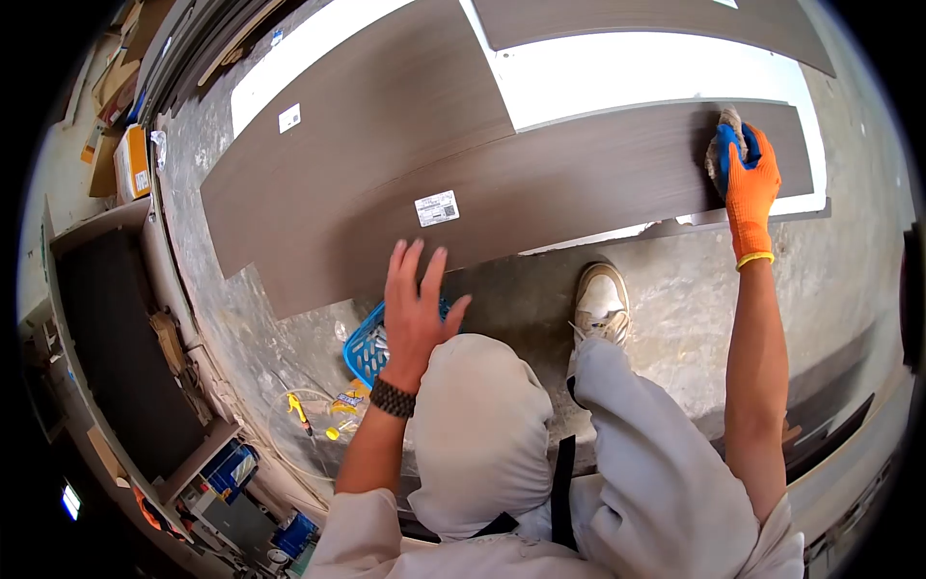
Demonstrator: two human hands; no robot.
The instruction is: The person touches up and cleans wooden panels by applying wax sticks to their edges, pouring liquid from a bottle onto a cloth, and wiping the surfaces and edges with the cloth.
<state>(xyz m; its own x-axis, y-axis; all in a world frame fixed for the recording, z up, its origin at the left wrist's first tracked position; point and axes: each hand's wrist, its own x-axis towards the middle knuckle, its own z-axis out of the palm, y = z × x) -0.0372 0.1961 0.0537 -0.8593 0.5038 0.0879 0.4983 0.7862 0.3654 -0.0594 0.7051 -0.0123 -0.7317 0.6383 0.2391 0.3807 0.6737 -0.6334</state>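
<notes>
My right hand (753, 188), in an orange glove with a blue palm, is closed around a bunched greyish-brown rag (714, 166). It presses the rag against the right end of a long dark brown board (598, 174). My left hand (415, 309) is bare, with a dark watch band at the wrist. Its fingers are spread near the board's front edge, below a white printed label (437, 208), and nothing is in them. Partly behind that hand stands a blue plastic basket (363, 353), its contents mostly hidden.
Another brown panel (386, 106) with a small label adjoins at the upper left, over white sheets (646, 72). My shoe (603, 294) is on the concrete floor in front. A yellow-handled tool (297, 407) and a hose lie at left, beside a shelf unit (106, 338).
</notes>
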